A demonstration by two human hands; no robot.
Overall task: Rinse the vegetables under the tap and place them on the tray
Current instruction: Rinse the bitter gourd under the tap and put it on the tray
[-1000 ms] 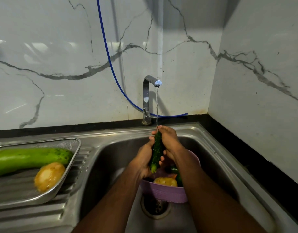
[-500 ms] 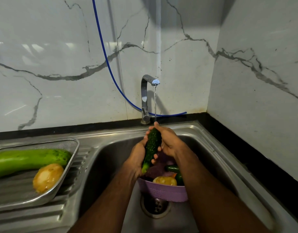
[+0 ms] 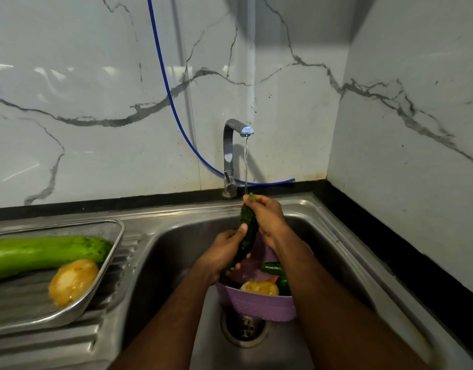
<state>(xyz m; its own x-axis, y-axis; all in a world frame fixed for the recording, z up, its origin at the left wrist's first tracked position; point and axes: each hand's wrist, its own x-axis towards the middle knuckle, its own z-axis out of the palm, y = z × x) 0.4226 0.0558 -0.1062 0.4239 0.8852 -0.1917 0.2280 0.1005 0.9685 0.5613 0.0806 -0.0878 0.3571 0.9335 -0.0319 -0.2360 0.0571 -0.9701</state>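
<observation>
Both hands held a dark green cucumber (image 3: pixel 248 231) upright under the running tap (image 3: pixel 233 153), the left hand (image 3: pixel 224 253) wrapped round its lower half, the right hand (image 3: pixel 267 217) pinching its top where the stream struck. Below them a lilac basket (image 3: pixel 256 303) of potato and cucumbers sat over the drain, near the middle of the steel sink (image 3: pixel 336 236). On the drainboard to the left, a steel tray (image 3: pixel 107 263) carried a pale green gourd (image 3: pixel 43 253) and a potato (image 3: pixel 72 281), its near corner bare.

You see a blue hose (image 3: pixel 168 97) curving down the white marble wall (image 3: pixel 70 102) to the black countertop edge (image 3: pixel 390 236).
</observation>
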